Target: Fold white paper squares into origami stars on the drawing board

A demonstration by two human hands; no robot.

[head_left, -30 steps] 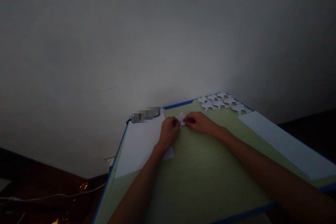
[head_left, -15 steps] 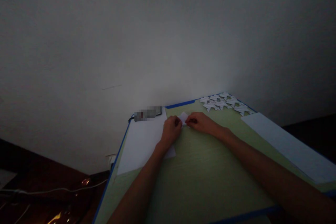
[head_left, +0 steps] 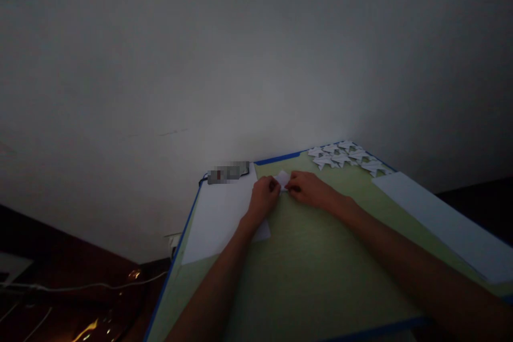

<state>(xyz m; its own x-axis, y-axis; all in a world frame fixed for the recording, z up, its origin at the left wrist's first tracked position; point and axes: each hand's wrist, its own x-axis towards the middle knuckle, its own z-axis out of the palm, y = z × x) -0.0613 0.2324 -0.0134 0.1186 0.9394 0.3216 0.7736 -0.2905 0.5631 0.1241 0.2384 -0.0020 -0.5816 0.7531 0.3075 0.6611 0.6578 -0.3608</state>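
Between my two hands is a small folded piece of white paper (head_left: 282,178), near the far side of the pale green tabletop (head_left: 312,267). My left hand (head_left: 264,193) pinches its left edge with closed fingers. From the other side my right hand (head_left: 306,188) grips the right edge, thumb and fingertips together. My fingers partly cover the folds, so their exact shape is hard to make out. Under and beside my left forearm lies a large white sheet of paper (head_left: 216,219).
Several folded white paper shapes (head_left: 340,158) sit in rows at the far right corner. Along the right edge lies a long white sheet (head_left: 436,224). A blurred-out dark object (head_left: 228,172) rests on the left sheet's top. Behind the table rises a wall (head_left: 248,64).
The whole view has shifted slightly, moving the table a little to the right in the picture. Both hands keep their hold on the folded paper, with hardly any change in pose.
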